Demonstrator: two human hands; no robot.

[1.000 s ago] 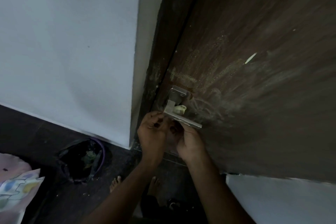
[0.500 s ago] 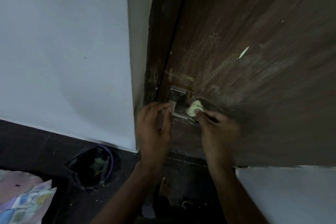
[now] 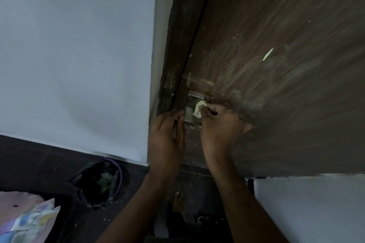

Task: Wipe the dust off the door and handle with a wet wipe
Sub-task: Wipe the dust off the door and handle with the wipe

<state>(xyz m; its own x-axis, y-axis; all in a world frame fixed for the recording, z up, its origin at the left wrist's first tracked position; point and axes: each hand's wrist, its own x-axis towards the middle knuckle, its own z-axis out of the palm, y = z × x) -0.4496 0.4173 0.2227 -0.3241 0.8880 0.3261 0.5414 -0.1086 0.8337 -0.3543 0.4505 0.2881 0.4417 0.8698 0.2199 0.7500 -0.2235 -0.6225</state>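
Nearest the camera, two bare forearms rise toward the door. The left hand [image 3: 166,140] lies against the door edge with fingers fairly straight and close together, its fingertips touching the left side of the square brushed-metal handle plate [image 3: 192,107], holding nothing. The right hand [image 3: 221,124] has its fingers curled, pinching a small crumpled pale wet wipe [image 3: 199,110] and pressing it onto the plate's right part; the lever itself cannot be made out behind the hands. Beyond them, the dark brown wood-grain door [image 3: 276,25] carries pale dusty speckles above the plate and a greyish smear to the right of the hand, plus a small light fleck higher up. Judging by that, the handle is being worked on now, and most of the door face is left to wipe.
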